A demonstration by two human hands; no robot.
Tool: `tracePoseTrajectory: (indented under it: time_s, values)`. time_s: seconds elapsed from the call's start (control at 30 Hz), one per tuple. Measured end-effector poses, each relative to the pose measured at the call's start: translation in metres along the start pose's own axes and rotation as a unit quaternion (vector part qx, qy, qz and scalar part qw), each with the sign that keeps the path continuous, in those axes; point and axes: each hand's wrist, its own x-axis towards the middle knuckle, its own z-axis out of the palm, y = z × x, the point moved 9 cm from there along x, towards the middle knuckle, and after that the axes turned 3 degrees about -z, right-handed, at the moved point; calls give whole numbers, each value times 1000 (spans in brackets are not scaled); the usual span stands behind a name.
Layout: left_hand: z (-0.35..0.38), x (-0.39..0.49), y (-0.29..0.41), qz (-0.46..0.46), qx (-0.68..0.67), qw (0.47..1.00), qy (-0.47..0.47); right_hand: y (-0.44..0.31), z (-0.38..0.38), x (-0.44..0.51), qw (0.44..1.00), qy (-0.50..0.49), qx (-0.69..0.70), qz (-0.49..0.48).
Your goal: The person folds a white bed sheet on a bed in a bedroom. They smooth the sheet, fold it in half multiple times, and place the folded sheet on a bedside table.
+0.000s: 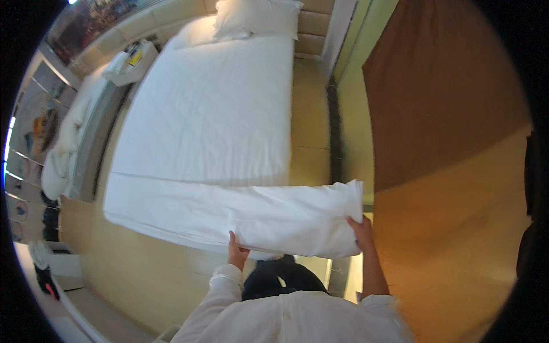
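Note:
A long folded piece of white bedding [291, 210], perhaps a duvet, stretches across the foot of a bed with a white sheet [210, 115]. Its right end sticks out past the bed's right side, held up in front of me. My left hand [237, 252] grips its near edge around the middle, thumb on top and fingers hidden beneath. At the right end, my right hand [361, 235] holds the side edge, with its thumb over the fabric. White pillows [259, 19] lie at the head of the bed.
A brown curtain [433, 94] hangs along the right. Left of the bed stand a white nightstand [139, 64] and a second bed with rumpled white bedding [68, 133]. A white bin-like box [64, 266] sits at lower left on the tiled floor [141, 266].

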Motion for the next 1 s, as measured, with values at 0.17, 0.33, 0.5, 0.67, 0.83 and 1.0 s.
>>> tracePoseTrajectory:
  time_s: [0.17, 0.33, 0.5, 0.67, 0.83, 1.0]
  values:
    - [10, 46, -56, -59, 57, 991, 105, 45, -35, 40, 998, 14, -68, -11]
    - [-32, 88, -60, 40, 166, 963, 211, 186, -102, 115, 936, 73, -337, 63]
    - [-97, 92, -85, 123, 260, 917, 276, 282, -85, 158, 793, -92, -597, 80]
    - [-109, 55, -69, 132, 320, 873, 343, 278, 28, 205, 866, -141, -475, 68]
    - [-75, 47, -52, 186, 281, 899, 279, 276, 147, 263, 856, -289, -426, -35]
    - [-79, 60, -88, 162, 174, 929, 282, 354, 206, 293, 835, -364, -406, -78]
